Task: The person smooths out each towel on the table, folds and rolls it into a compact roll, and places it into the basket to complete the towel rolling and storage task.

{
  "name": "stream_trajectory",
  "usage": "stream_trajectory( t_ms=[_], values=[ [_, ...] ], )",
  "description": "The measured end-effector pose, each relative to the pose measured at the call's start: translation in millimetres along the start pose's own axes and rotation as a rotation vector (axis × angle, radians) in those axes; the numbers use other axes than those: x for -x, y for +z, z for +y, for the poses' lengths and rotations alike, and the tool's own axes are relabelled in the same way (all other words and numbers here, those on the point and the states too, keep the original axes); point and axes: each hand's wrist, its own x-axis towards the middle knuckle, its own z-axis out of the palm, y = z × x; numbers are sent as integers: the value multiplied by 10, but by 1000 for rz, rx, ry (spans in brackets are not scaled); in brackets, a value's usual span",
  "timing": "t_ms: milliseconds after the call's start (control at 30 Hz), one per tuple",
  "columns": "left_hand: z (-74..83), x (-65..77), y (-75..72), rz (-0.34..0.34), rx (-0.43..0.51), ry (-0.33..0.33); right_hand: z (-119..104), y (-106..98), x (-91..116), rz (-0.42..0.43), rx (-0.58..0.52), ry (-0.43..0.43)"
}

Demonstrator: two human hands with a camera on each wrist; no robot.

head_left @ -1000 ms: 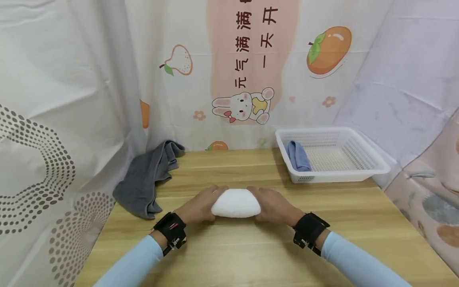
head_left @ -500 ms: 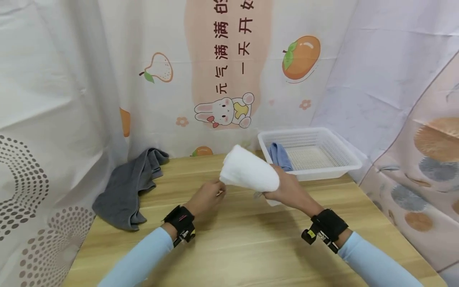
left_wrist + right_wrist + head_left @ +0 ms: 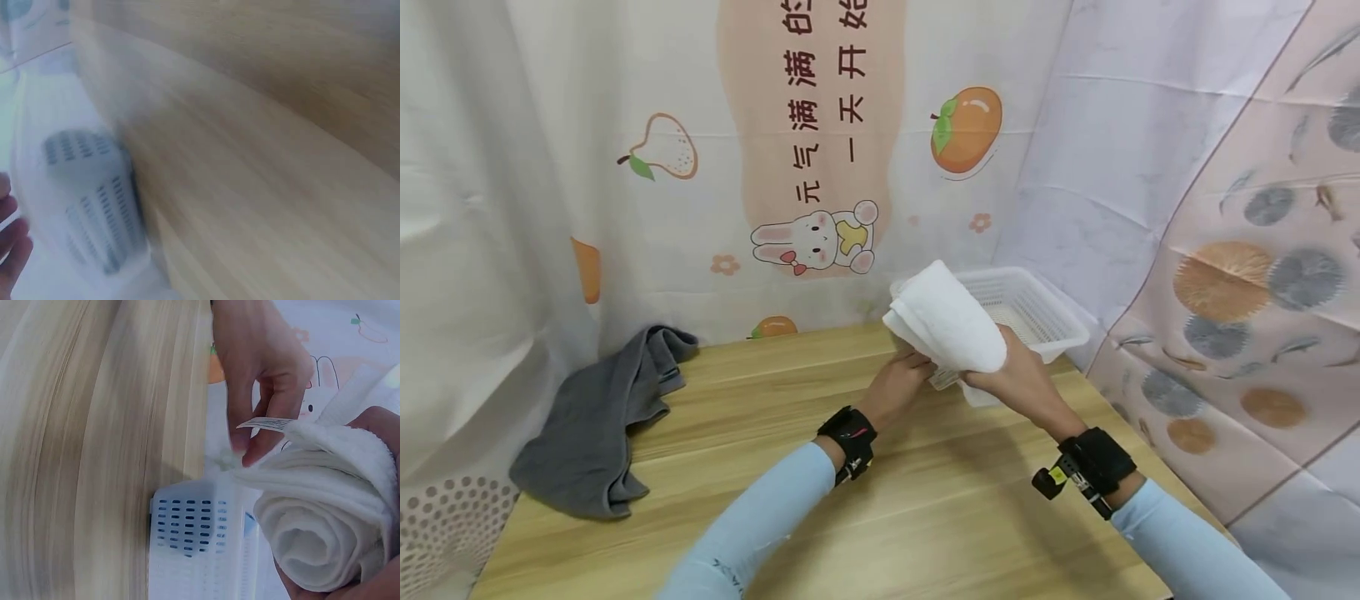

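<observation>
Basket (image 3: 1058,340) partly hidden behind white towel (image 3: 951,321)

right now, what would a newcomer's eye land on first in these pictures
Probably the rolled white terry towel, bright in the right hand at the centre of the head view, partly hiding the white perforated plastic basket behind it. Next might come the crumpled dark grey cloth at the left of the pale wooden table, then the sideways cartoon rabbit printed on the backdrop.
</observation>
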Motion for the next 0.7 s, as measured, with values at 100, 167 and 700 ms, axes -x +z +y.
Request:
stream_trajectory(
  t_ms=[100, 167, 700],
  values=[
    [-5, -20, 50, 22, -105, 1, -4, 29, -19, -14, -18, 11],
    [-15, -32, 73, 44, -140, -17, -3, 45, -36, -14, -12, 12],
    [-50, -147, 135, 99, -27, -58, 39, 87, -149, -14, 28, 23]
  ],
)
